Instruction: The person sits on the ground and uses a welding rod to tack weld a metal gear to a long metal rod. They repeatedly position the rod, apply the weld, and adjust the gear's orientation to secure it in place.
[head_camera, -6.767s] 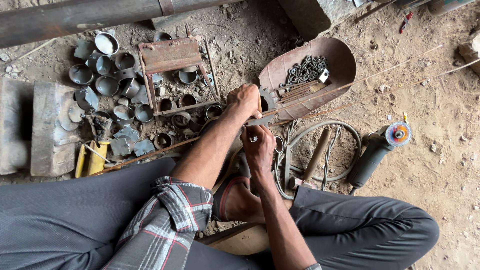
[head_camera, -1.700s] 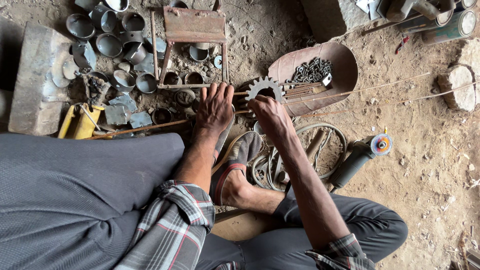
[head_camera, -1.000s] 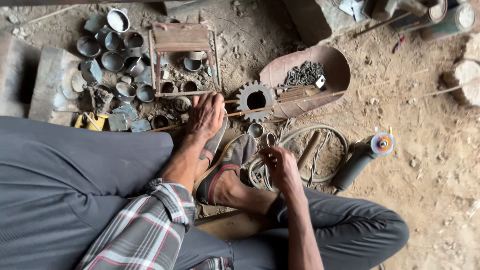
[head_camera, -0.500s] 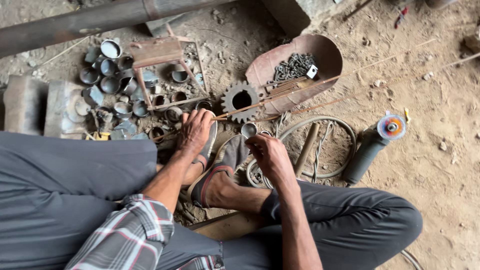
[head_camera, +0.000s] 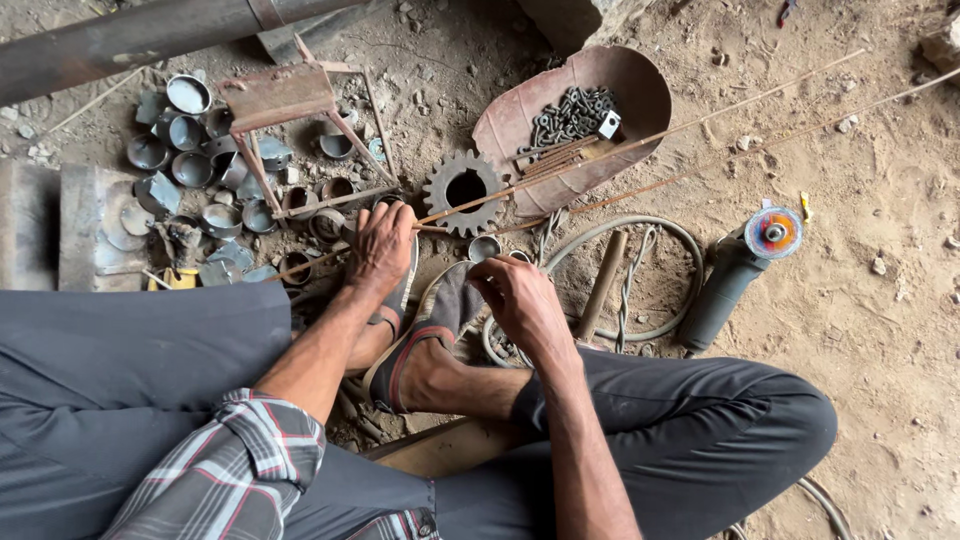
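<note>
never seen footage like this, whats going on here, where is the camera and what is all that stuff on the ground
The camera sits on a person's head and looks straight down, so you see their own arms and crossed legs from above. They sit on dusty ground in dark trousers and a checked shirt.

The left hand rests by a thin metal rod that runs across the ground. The right hand is curled near a small metal ring; whether it grips anything is hard to tell.

Between the hands lies a rusty toothed gear. Behind it is a curved metal tray with bolts in it. To the left are many short cut pipe pieces and a small rusty stand. To the right lie an angle grinder and a coiled hose.
</note>
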